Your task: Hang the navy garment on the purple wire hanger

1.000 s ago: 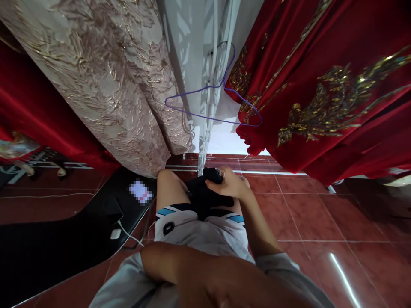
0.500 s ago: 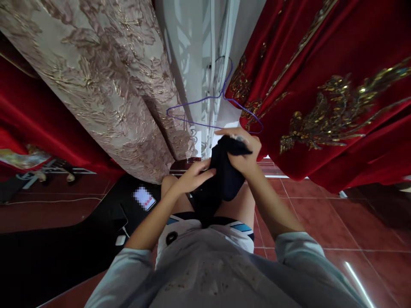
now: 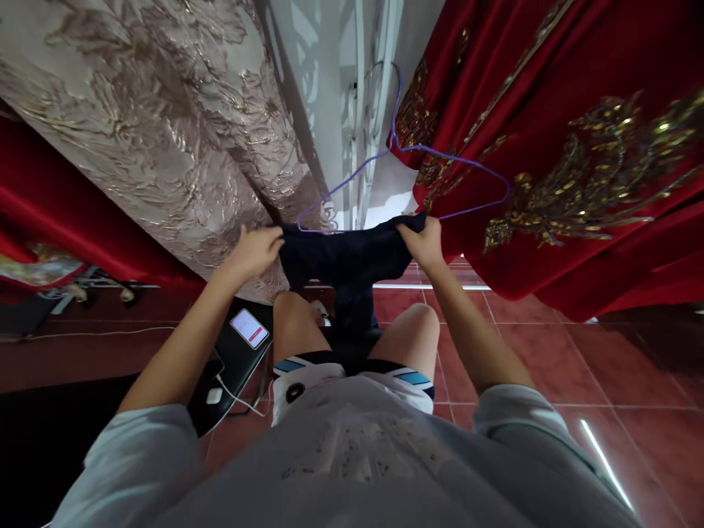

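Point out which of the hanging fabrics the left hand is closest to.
The beige floral brocade: the left hand is right against its lower edge, while the red gold-embroidered fabric hangs beside the right hand.

We wear a light grey short-sleeved T-shirt [image 3: 352, 469]; its fabric fills the lower part of the view and carries a faint, speckled print across the chest, too blurred to read. Both sleeves end above the elbow, leaving the forearms bare. Our left hand [image 3: 254, 251] and right hand [image 3: 426, 242] carry no gloves, rings or watch that we can make out. Below the shirt we wear white shorts [image 3: 308, 375] with dark hems, light-blue slanted stripes on each leg, and a small round dark emblem on the left leg. Both knees are bare.
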A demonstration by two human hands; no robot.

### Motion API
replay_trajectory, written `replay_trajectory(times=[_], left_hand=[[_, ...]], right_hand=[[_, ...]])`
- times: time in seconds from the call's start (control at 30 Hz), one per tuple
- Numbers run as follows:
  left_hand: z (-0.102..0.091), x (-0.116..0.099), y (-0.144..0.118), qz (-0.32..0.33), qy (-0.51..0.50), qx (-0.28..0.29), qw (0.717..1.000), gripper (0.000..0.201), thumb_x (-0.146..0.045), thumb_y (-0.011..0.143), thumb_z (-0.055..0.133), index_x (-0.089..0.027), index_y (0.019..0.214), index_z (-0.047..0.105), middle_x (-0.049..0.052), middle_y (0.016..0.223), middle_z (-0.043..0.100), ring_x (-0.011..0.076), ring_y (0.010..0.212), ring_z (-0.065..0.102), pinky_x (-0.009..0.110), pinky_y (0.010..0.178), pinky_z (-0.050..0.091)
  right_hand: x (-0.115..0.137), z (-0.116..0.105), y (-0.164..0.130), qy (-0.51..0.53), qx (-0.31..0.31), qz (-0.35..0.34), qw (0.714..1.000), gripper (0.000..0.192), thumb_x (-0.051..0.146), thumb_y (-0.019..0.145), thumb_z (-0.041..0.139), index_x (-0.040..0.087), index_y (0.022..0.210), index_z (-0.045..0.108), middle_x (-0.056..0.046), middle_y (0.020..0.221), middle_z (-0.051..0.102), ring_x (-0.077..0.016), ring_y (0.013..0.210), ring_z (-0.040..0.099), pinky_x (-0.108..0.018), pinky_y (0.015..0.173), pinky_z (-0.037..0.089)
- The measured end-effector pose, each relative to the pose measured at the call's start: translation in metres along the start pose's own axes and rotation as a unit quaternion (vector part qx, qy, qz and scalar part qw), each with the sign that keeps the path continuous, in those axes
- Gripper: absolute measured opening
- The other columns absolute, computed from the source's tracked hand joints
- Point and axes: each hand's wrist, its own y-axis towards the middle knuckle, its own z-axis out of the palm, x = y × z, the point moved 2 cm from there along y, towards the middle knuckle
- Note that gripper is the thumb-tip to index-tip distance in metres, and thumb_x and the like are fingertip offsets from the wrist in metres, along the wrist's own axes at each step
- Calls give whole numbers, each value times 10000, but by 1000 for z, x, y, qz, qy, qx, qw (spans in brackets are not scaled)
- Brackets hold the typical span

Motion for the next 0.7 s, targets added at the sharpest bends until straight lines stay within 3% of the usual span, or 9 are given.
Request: replay_trajectory(times=[0.07,0.13,0.3,0.37,0.43,0.5,0.53,0.63,0.7], left_hand=[[-22,-14,10,53,-66,-140,986,266,-304,1006,408,-212,1079,648,126,1201,720,333,1180,653,618,1168,385],[-32,-34,25,106,-143,-224,958,278,-308,1006,417,-228,1144,645,118,1247,700,308,1200,647,530,1129,463],[-35,-70,64,153,-213,-250,932,270,-292,957,546,-268,1214,625,104,1218,702,309,1199,648,509,1119,468],[-38,-72,70,161,-213,-227,937,256,-287,964,533,-265,1195,642,101,1224,702,318,1219,637,514,1123,461],[-43,-67,72,167,-209,-211,940,224,-299,977,517,-261,1136,670,95,1191,703,324,1214,629,515,1108,466],[-47,-56,76,169,-211,-214,939,181,-338,985,545,-272,1087,679,84,1138,687,320,1195,615,512,1088,468],[-47,-50,80,171,-213,-222,936,160,-368,986,575,-278,1074,674,73,1118,672,309,1185,601,509,1085,464],[-45,-33,95,167,-209,-267,926,235,-479,957,690,-275,1061,639,14,1104,615,231,1136,545,485,1101,444],[-39,-30,100,160,-210,-287,921,321,-545,925,733,-271,1053,624,-19,1077,607,191,1092,530,461,1100,441]], right_hand=[[10,-2,-9,8,9,-5,1000,258,420,813,663,183,727,609,-33,715,578,-175,728,554,-332,722,509],[20,6,-18,20,34,-1,999,247,420,841,634,184,769,628,-45,750,617,-187,759,583,-340,744,526],[43,17,-41,43,129,-46,990,212,334,905,543,172,926,678,-77,922,702,-206,878,661,-374,866,564],[51,-4,-46,13,73,-96,993,319,296,899,552,180,1160,692,-116,1179,708,-250,1091,680,-421,966,553],[57,-40,-47,-43,-82,-126,988,520,267,877,575,189,1390,612,-160,1454,589,-297,1300,611,-468,1028,527],[60,-80,-43,-94,-198,-116,969,594,243,859,606,160,1448,594,-203,1528,527,-315,1303,612,-475,1004,524],[59,-99,-39,-106,-194,-100,970,538,235,849,633,148,1379,659,-211,1447,601,-304,1207,662,-466,968,529],[50,-133,-18,-56,23,18,998,217,347,801,793,146,881,796,-128,887,755,-227,822,713,-413,764,527],[45,-139,-4,18,105,79,991,346,461,797,826,133,725,739,-84,740,701,-182,720,683,-382,691,500]])
